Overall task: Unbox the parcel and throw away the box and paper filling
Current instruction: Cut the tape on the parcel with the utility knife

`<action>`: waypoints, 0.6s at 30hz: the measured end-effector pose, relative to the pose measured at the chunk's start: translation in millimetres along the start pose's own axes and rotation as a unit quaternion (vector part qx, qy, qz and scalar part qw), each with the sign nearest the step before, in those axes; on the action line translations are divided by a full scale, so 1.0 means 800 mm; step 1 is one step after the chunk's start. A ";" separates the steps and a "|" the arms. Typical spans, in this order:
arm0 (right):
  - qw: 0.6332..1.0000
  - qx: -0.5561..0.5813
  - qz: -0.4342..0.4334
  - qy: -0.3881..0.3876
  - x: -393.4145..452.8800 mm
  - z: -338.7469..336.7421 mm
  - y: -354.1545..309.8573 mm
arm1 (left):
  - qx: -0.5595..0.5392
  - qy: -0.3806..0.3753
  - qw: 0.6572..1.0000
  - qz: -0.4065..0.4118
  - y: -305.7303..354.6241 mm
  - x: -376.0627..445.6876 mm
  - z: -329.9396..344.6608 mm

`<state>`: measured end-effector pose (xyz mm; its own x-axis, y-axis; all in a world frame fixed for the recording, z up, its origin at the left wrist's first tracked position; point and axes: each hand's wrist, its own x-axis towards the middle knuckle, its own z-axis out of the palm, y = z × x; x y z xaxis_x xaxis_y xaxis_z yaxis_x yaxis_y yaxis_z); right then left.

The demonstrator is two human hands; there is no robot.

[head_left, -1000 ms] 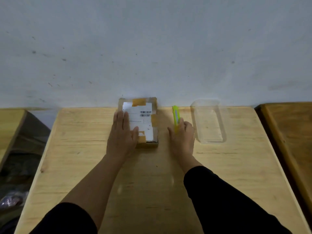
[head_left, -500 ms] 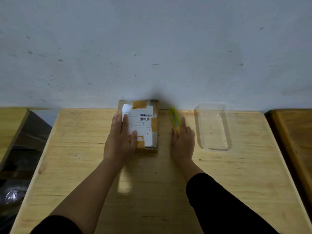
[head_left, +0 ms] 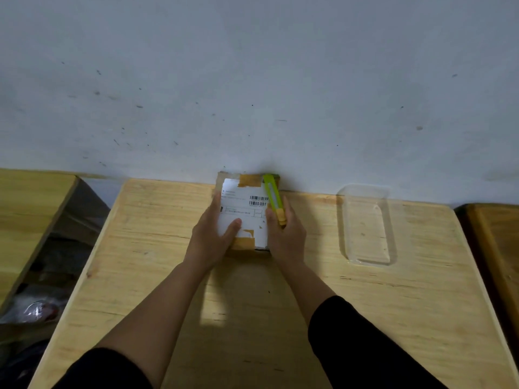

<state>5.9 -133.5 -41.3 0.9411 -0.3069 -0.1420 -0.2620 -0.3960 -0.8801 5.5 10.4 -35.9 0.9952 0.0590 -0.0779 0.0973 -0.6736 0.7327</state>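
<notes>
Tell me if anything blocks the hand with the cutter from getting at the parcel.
Nothing visible does. The right hand holds the green cutter along the parcel's right edge, and the left hand rests flat on the parcel's left side, clear of the cutter.

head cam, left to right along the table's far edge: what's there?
Left hand → parcel → yellow-green cutter → right hand → clear plastic tray. Both hands overlap the parcel's sides; the cutter, held by the right hand, lies over its right edge.
</notes>
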 end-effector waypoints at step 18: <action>0.998 0.005 0.045 0.041 -0.117 -0.016 0.013 | 0.010 -0.030 0.999 0.028 -0.022 -0.101 -0.005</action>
<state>-87.7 -120.2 -31.1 0.8934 -0.4101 -0.1832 -0.3414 -0.3551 -0.8703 -76.3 20.5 -39.9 0.9967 -0.0232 -0.0782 0.0407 -0.6893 0.7234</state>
